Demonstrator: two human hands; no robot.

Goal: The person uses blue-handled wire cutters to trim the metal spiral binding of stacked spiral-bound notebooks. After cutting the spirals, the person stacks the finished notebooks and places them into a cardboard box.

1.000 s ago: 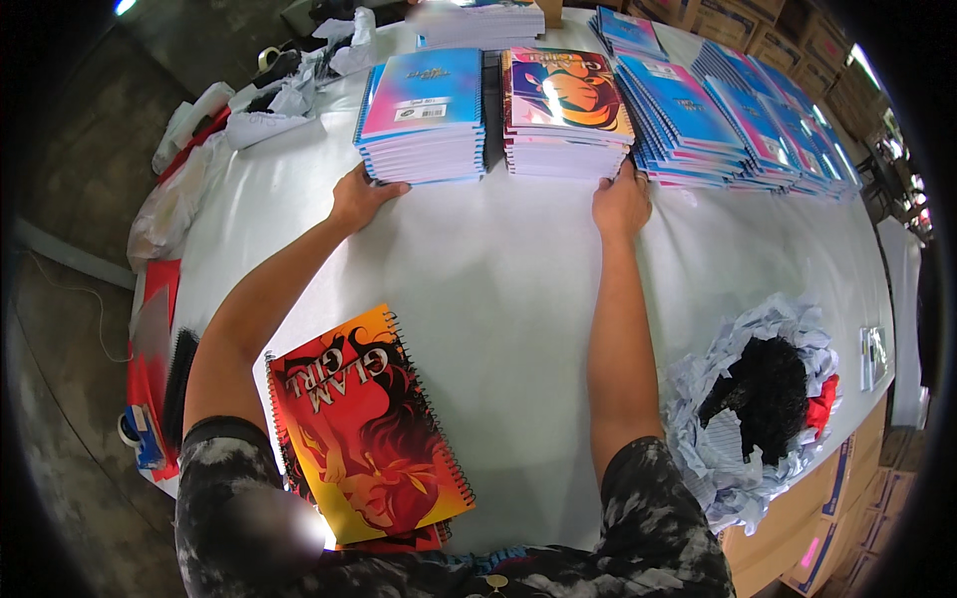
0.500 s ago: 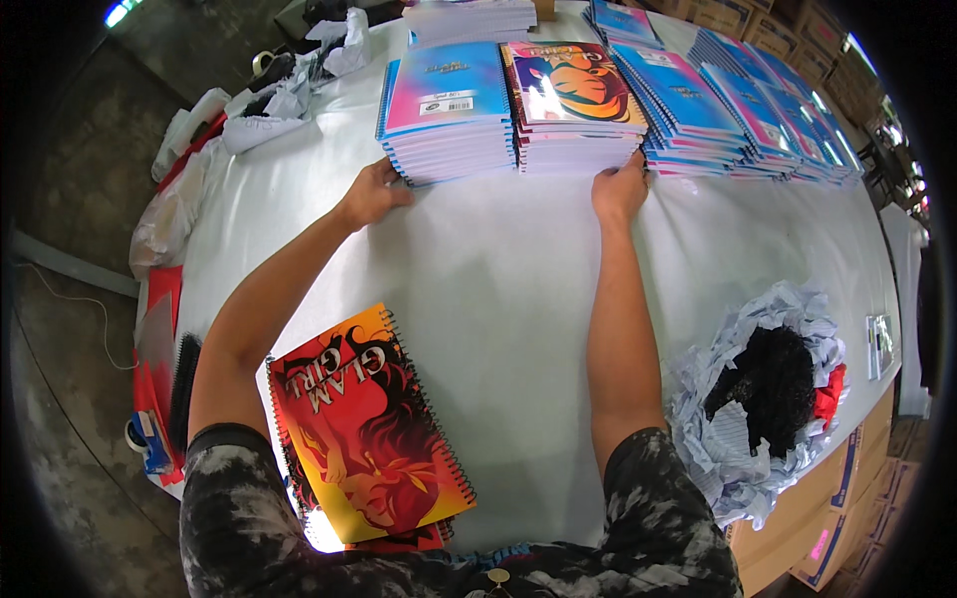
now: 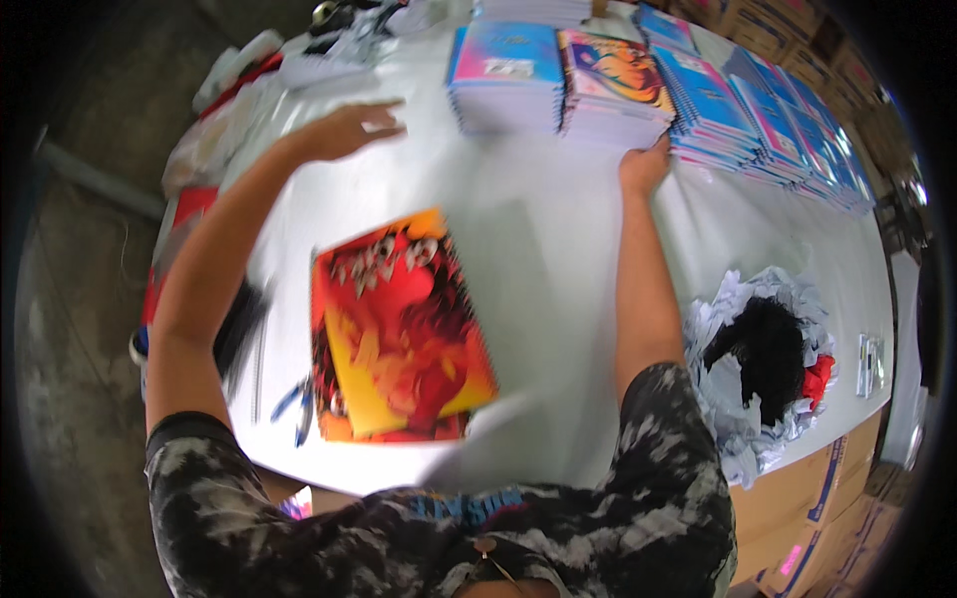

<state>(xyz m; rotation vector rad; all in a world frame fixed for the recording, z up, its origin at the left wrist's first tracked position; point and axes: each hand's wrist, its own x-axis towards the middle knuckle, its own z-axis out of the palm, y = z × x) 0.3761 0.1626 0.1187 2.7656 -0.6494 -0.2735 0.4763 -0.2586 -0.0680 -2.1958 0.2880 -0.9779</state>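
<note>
My left hand [image 3: 354, 130] hovers over the white table, left of the notebook stacks, with its fingers apart and nothing in it. My right hand [image 3: 646, 169] rests against the near right corner of a stack of spiral notebooks with a colourful illustrated cover [image 3: 616, 70]; its fingers look stretched along that corner, partly hidden. Close beside that stack on its left stands a stack of blue-and-pink spiral notebooks [image 3: 506, 75]. Nearer to me, between my arms, lies a red-and-yellow spiral notebook [image 3: 399, 329], slightly askew on at least one other.
More blue-and-pink notebook stacks [image 3: 713, 105] line the far right. Crumpled paper around black material [image 3: 763, 359] lies on the right. Blue-handled pliers [image 3: 296, 407] sit beside the red notebook. Crumpled wrapping [image 3: 239, 110] covers the far left edge; cardboard boxes [image 3: 797, 498] stand below right.
My left hand has come away from the blue-and-pink stack and moved left, its fingers spreading. My right hand stays at the illustrated stack's corner. The whole view has shifted, with some blur.
</note>
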